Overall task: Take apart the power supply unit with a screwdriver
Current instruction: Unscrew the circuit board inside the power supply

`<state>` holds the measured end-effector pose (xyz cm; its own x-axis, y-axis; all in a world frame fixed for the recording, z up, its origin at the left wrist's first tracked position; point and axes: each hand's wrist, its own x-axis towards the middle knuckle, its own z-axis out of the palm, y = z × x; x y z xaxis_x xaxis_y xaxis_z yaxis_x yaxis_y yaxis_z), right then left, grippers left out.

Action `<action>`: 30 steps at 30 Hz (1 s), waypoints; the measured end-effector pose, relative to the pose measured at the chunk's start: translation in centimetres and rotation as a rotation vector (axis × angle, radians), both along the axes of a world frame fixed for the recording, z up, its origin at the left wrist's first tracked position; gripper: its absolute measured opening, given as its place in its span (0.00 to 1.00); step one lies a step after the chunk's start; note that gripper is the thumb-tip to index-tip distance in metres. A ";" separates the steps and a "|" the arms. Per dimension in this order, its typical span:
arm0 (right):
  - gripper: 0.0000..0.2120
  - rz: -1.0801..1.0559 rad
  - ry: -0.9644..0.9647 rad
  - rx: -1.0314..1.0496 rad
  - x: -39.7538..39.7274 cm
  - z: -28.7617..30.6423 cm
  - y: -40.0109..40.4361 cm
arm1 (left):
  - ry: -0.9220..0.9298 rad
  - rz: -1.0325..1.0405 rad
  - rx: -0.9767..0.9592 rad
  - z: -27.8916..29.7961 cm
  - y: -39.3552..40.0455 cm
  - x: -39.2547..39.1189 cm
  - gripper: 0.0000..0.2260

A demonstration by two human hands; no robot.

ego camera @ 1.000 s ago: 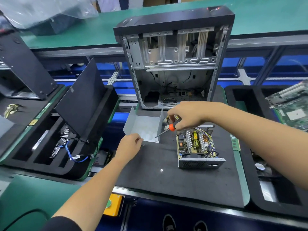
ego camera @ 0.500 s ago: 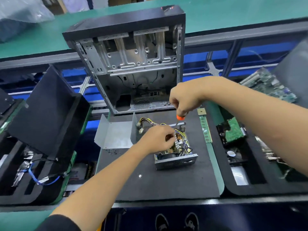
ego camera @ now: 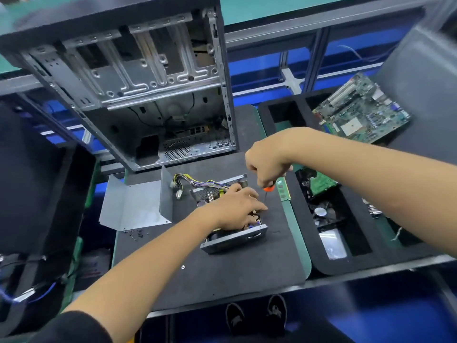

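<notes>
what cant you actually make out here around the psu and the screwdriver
Head view only:
- Screwdriver: handle hidden in the right hand; the tip is too thin and blurred to tell which screw it meets.
- Power supply unit: most of its board is covered by the left hand.
- Loose screws: too small to count.

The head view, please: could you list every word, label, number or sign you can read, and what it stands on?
None can be read.
Green motherboard leaning at the right: pale chip markings, too blurred.
Green memory stick on the black mat: no legible print.
Opened grey metal power supply unit: no readable label.
Black shoes below: pale marks, unreadable.
</notes>
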<state>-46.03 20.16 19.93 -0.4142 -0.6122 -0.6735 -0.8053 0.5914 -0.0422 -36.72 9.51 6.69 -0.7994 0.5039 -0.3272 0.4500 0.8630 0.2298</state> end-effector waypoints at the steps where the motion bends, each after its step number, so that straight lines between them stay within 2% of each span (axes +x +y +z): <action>1: 0.07 0.001 -0.011 -0.007 -0.1 -0.2 0.0 | -0.042 0.034 0.021 -0.1 -0.1 0.1 0.20; 7: 0.04 0.019 -0.088 0.013 -0.3 -1.3 -0.7 | -0.026 0.012 0.159 0.3 -0.6 0.5 0.13; 12: 0.10 0.026 -0.101 0.050 0.5 -1.4 -1.7 | 0.056 0.086 0.308 0.2 -0.7 1.8 0.16; 16: 0.09 0.049 -0.067 0.076 1.1 -1.6 -2.1 | 0.117 0.164 0.470 0.2 -0.6 2.4 0.13; 23: 0.06 0.054 -0.022 0.077 1.6 -1.7 -2.1 | 0.149 0.133 0.407 0.0 -0.3 2.2 0.10; 30: 0.06 0.051 -0.025 0.058 1.6 -1.7 -1.8 | 0.064 0.175 0.397 0.0 -0.2 1.9 0.08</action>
